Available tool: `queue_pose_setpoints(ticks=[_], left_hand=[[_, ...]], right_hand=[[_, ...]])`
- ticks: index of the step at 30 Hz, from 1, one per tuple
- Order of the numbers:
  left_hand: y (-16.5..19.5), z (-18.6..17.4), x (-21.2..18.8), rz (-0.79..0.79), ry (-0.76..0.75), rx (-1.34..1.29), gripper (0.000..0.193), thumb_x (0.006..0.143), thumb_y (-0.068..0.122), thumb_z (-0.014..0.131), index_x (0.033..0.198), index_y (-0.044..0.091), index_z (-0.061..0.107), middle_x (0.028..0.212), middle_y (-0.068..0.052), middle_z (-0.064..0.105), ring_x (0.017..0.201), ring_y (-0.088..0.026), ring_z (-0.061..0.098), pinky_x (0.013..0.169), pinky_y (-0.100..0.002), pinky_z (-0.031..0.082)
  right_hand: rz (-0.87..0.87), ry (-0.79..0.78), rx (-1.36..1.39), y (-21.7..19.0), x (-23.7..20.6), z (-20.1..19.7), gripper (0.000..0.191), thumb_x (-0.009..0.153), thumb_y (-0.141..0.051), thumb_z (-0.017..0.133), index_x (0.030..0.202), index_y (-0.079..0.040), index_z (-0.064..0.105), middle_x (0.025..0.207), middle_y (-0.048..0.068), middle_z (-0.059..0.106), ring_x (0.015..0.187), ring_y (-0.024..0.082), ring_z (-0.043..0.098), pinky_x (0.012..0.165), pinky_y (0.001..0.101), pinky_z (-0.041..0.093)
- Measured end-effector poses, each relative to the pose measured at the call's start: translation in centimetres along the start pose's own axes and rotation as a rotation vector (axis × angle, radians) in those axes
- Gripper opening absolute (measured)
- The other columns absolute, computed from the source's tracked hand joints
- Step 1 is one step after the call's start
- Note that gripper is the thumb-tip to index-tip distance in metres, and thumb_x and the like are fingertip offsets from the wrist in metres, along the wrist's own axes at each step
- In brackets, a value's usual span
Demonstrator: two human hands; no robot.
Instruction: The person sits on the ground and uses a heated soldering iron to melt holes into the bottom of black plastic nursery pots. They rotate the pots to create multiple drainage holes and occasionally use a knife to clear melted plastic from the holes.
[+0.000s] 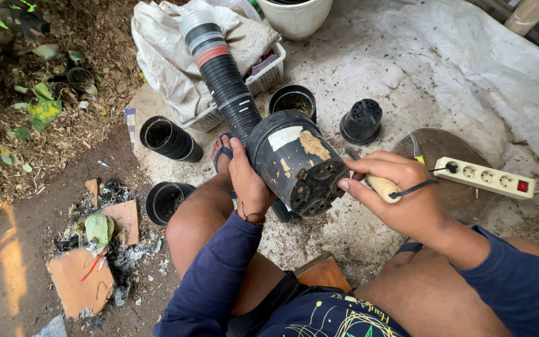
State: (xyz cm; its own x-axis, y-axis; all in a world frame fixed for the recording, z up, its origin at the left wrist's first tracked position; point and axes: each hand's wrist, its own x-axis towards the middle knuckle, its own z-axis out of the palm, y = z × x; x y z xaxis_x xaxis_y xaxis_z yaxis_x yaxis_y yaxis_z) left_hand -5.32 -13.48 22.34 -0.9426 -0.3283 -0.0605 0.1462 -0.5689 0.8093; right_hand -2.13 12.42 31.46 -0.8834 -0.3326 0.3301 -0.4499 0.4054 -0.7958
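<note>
Right hand (407, 196) is gripping a corded wooden-handled tool (383, 186), fingers closed, tip against the base of the black pot (294, 159). Left hand (249, 181) is wrapping around the pot wall, holding it tilted. If the tip is slipping, it could be hurting nearby fingers; the cord could be tugging the power strip (486, 177).

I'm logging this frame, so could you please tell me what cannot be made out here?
- Tool tip: head view, hidden behind the black pot; only the handle shows in the right hand.
- Basket contents: covered by cloth.
- White pot: cut off by the top edge.
</note>
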Motion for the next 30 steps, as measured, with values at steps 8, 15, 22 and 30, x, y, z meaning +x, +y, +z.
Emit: queue_pose_setpoints(ticks=[8, 15, 22, 30], left_hand=[[0.0, -0.2, 0.2, 0.026, -0.007, -0.019, 0.061, 0.111, 0.048, 0.038, 0.115, -0.006, 0.066, 0.103, -0.014, 0.072, 0.086, -0.020, 0.071, 0.078, -0.031, 0.059], [-0.8, -0.9, 0.9, 0.006, 0.011, -0.010, 0.060, 0.110, 0.047, 0.039, 0.114, -0.006, 0.065, 0.102, -0.014, 0.073, 0.086, -0.020, 0.071, 0.078, -0.031, 0.060], [-0.7, -1.1, 1.1, -0.011, 0.010, -0.001, 0.060, 0.111, 0.047, 0.039, 0.113, -0.006, 0.065, 0.101, -0.014, 0.072, 0.083, -0.020, 0.072, 0.075, -0.032, 0.060], [-1.0, -1.1, 1.2, 0.026, 0.035, 0.053, 0.062, 0.111, 0.047, 0.038, 0.105, -0.006, 0.069, 0.092, -0.012, 0.073, 0.076, -0.017, 0.069, 0.071, -0.029, 0.058]], right_hand=[[-0.110, -0.003, -0.079, -0.5, 0.4, -0.1, 0.046, 0.074, -0.024, 0.088, 0.110, 0.000, 0.073, 0.094, 0.012, 0.073, 0.080, 0.019, 0.071, 0.070, 0.0297, 0.055], [-0.050, -0.028, -0.071, 0.0, 0.6, 0.0, 0.042, 0.077, -0.024, 0.087, 0.109, -0.001, 0.075, 0.093, 0.010, 0.074, 0.080, 0.018, 0.073, 0.071, 0.0296, 0.055], [-0.008, -0.028, -0.043, 0.3, 0.8, 0.2, 0.038, 0.076, -0.023, 0.087, 0.106, -0.001, 0.076, 0.095, 0.009, 0.076, 0.081, 0.017, 0.074, 0.071, 0.0291, 0.056], [-0.021, 0.018, -0.082, 0.2, 0.8, 0.3, 0.025, 0.088, -0.018, 0.080, 0.107, -0.002, 0.077, 0.097, 0.011, 0.076, 0.081, 0.018, 0.074, 0.071, 0.0298, 0.056]])
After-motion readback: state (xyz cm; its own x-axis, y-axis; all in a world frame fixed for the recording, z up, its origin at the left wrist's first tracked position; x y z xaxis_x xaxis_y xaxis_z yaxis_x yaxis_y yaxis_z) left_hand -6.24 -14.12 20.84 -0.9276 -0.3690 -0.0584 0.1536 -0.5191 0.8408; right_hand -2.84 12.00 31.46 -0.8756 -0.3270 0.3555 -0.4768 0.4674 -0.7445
